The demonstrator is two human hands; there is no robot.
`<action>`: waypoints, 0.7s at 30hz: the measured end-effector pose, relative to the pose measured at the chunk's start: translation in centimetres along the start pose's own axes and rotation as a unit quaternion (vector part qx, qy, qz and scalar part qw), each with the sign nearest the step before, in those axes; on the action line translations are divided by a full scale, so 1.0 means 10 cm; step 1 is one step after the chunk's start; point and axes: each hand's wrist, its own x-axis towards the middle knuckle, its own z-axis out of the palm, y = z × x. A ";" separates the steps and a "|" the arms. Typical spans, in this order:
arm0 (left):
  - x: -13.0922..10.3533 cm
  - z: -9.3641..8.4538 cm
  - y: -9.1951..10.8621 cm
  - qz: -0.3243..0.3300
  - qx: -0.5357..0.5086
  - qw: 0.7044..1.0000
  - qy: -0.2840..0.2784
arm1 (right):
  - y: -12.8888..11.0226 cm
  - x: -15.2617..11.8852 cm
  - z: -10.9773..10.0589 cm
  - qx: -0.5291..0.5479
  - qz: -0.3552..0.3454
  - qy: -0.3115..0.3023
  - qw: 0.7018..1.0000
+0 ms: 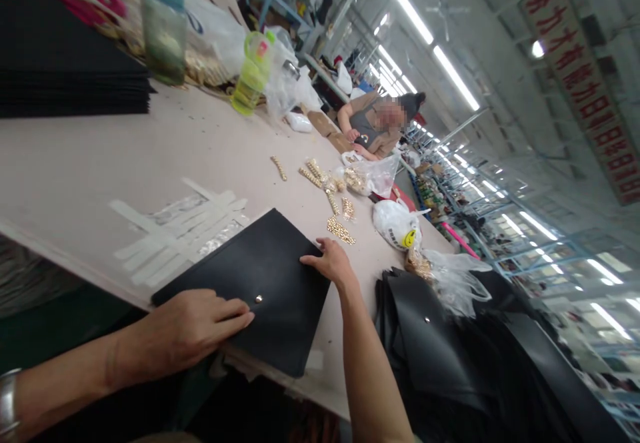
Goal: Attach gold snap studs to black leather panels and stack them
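Note:
A black flat panel [280, 263] with a small gold stud [259, 299] lies at the table's front edge, one corner over pale tape strips. My left hand [195, 326] rests over its near left part, fingers pressed together and fingertips beside the stud; whether they hold anything is hidden. At the panel's right corner is my right hand [330, 261], thumb and fingers apart, the thumb touching the black surface. Small gold metal pieces [341, 230] lie in groups beyond the panel.
Stacked black sheets [75, 90] stand at the far left. Behind are a glass jar [164, 36], a yellow-green bottle [251, 76] and plastic bags [395, 223]. More black panels [430, 336] lie at the right. A person [373, 123] sits across the table [230, 150].

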 end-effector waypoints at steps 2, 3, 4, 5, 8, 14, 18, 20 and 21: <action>-0.03 -0.02 0.00 -0.008 -0.001 1.000 0.003 | 0.07 0.03 -0.02 0.002 0.000 -0.016 1.000; -0.03 -0.04 0.00 -0.014 -0.001 1.000 0.001 | 0.10 0.03 -0.02 0.005 0.000 -0.022 1.000; -0.03 -0.06 -0.01 -0.016 0.001 1.000 -0.001 | 0.12 0.04 -0.02 0.011 0.000 -0.024 1.000; -0.02 -0.08 -0.01 -0.011 0.005 1.000 -0.005 | 0.14 0.04 -0.02 0.019 -0.001 -0.023 1.000; 0.02 -0.15 -0.03 0.029 0.031 0.999 -0.029 | 0.19 0.02 0.02 0.056 0.003 -0.011 0.998; -0.04 -0.14 -0.01 0.000 -0.025 0.999 -0.040 | 0.29 -0.22 0.04 0.190 0.028 -0.020 0.981; 0.00 -0.04 0.00 -0.080 -0.127 0.987 0.049 | 0.60 -0.63 -0.43 0.307 0.050 0.021 0.950; 0.12 -0.07 0.01 -0.141 -0.171 0.973 0.071 | 0.85 -0.94 -0.86 0.345 0.062 0.084 0.933; 0.20 -0.11 0.01 -0.184 -0.193 0.961 0.068 | 1.00 -1.12 -1.10 0.357 0.070 0.116 0.924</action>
